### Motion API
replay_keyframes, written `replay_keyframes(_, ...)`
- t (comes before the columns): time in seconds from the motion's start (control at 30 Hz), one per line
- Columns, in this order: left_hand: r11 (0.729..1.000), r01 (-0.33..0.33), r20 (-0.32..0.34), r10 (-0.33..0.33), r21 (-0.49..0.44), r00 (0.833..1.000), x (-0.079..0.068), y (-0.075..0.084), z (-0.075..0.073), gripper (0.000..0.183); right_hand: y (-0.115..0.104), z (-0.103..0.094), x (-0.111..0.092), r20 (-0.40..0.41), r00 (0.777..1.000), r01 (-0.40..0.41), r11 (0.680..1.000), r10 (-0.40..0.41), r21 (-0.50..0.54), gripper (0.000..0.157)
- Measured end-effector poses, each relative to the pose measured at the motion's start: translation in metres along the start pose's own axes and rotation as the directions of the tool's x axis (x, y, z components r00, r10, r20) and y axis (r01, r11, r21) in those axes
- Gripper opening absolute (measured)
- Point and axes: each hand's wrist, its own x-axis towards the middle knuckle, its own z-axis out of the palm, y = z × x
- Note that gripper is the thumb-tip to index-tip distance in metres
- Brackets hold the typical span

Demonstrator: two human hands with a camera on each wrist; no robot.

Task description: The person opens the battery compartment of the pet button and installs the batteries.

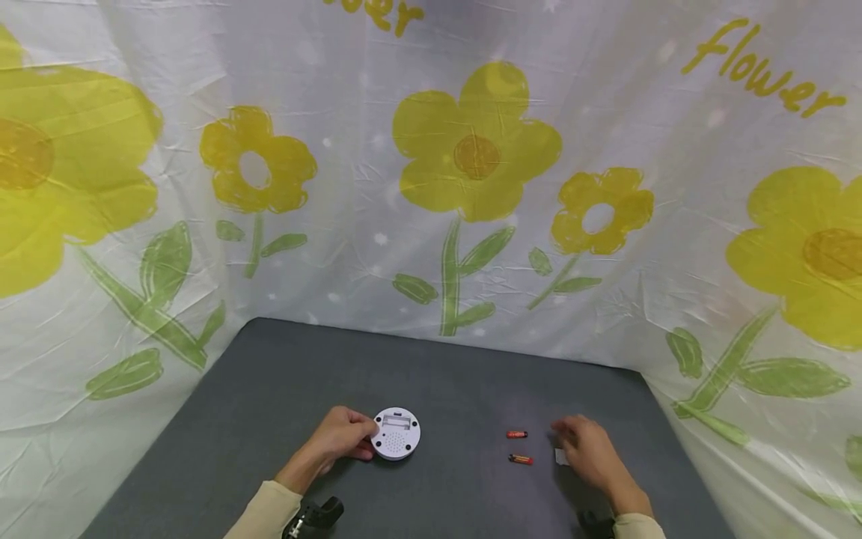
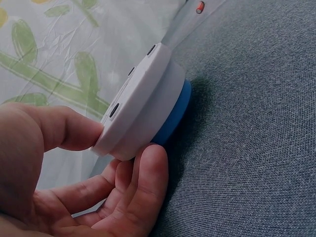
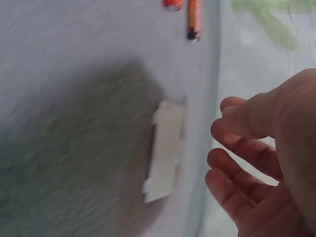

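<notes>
My left hand (image 1: 342,434) pinches the edge of a round white device (image 1: 396,446), thumb on its top face and fingers beneath its side. An uncovered battery compartment (image 1: 396,423), small holes and dark round feet face up. In the left wrist view the device's lower part is blue (image 2: 175,116). On the right, my right hand (image 1: 584,448) hovers beside a small white battery cover (image 3: 167,150) with tabs, its fingers loosely bent and holding nothing. Two orange-and-black batteries, one farther (image 1: 516,434) and one nearer (image 1: 521,460), lie between the hands.
A dark grey cloth covers the table (image 1: 444,389). Behind it and along both sides hangs a white curtain (image 1: 350,292) printed with yellow flowers. A black strap (image 1: 316,516) sits on the left wrist.
</notes>
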Motion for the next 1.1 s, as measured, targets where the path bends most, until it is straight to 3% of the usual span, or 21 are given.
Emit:
replay_keyframes(0.5,1.000,-0.006,-0.005,0.006,0.003,1.000,-0.001,-0.001,-0.001,0.022,-0.043,-0.006,0.019,0.010,0.990,0.138,0.989,-0.139,0.055,0.025)
replay_keyframes(0.8,1.000,-0.010,0.007,0.010,0.000,1.000,-0.001,-0.001,-0.001,0.023,-0.044,0.017,0.026,0.060,0.981,0.182,0.982,-0.185,0.053,0.020)
replay_keyframes(1.1,1.000,0.001,-0.012,-0.001,0.016,1.000,-0.003,0.002,-0.001,0.022,-0.040,0.030,0.027,0.015,0.961,0.275,0.960,-0.276,0.043,0.020)
